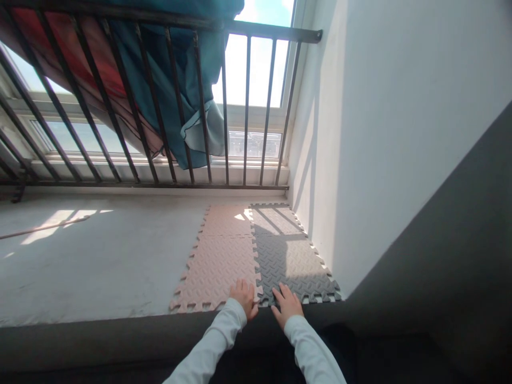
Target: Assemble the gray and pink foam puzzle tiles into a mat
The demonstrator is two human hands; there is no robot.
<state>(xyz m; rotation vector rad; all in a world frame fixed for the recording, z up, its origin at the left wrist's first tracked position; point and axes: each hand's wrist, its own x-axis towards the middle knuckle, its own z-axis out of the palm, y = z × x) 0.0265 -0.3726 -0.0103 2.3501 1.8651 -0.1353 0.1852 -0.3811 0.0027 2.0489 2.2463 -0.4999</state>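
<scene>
Currently, left grip (pixel 242 297) resting open on pink mat (pixel 220 264), right grip (pixel 288 305) spreading wide over gray mat (pixel 274 261) beside it, dark railing (pixel 272 31) standing beyond both

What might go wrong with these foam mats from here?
The textured pink foam mats and grey foam mats reach the front edge of the pale ledge, so a pull by the left hand or right hand could drag them over. Uneven pressure might part their toothed seam. Pushed right, the grey ones could buckle against the white wall.
</scene>
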